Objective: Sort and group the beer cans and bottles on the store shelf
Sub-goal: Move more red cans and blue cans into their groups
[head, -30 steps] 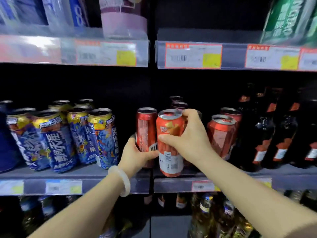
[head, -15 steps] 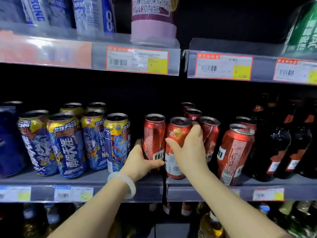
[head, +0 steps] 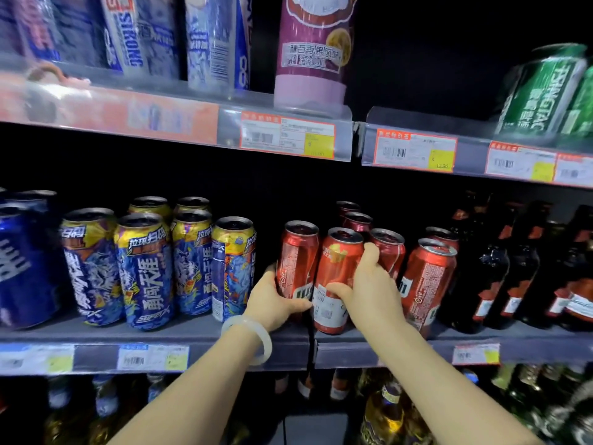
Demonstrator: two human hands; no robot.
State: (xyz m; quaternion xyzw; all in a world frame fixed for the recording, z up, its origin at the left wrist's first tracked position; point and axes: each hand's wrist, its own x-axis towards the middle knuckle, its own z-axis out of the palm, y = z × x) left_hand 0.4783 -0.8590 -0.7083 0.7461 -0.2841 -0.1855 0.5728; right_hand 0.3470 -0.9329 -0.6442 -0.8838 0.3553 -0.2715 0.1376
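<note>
On the middle shelf point(head: 192, 337) stand several red beer cans. My left hand point(head: 272, 300) grips the lower part of the leftmost dark red can point(head: 298, 252). My right hand point(head: 369, 284) holds the orange-red can point(head: 337, 271) beside it, thumb across its front and fingers round its right side; this can stands at the shelf's front edge, touching the dark red one. More red cans point(head: 426, 274) stand to the right and behind. Blue-and-yellow cans point(head: 144, 268) fill the left of the shelf. Dark bottles point(head: 526, 271) with red labels stand at the right.
A large dark blue can point(head: 22, 268) sits at the far left. The upper shelf carries blue-white cans point(head: 218, 40), a purple can point(head: 314, 53) and green cans point(head: 542, 88). Price tags point(head: 287, 136) line the shelf edges. Bottles point(head: 385, 412) fill the shelf below.
My right hand has set the orange-red can down against the dark red can and slid lower on its side. The view has moved closer and tilted up.
</note>
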